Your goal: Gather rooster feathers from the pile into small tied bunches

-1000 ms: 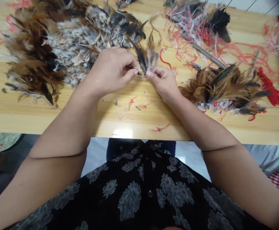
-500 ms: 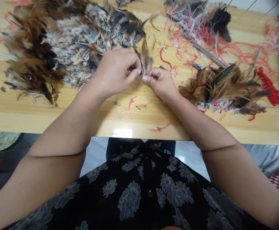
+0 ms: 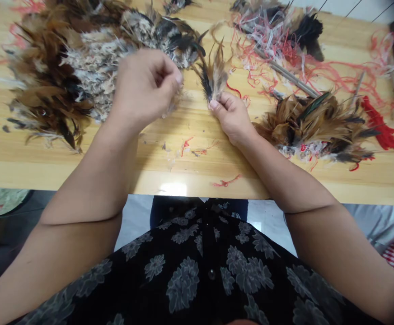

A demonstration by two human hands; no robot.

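My right hand pinches the quill ends of a small bunch of brown and black feathers, which fans upward over the wooden table. My left hand is lifted a little to the left of that bunch, fingers curled with thumb and fingertips close together; some pale fluff shows at its fingertips, blurred. It hovers at the near edge of a big heap of brown, black and grey-white feathers.
A tied bundle of tan and dark feathers lies right of my right hand. Red and white string scraps and thin sticks litter the far right. Red thread bits lie near the table's front edge.
My left hand has let go of the small bunch and moved up and left toward the heap. The right hand keeps the bunch, now fanned out upright.
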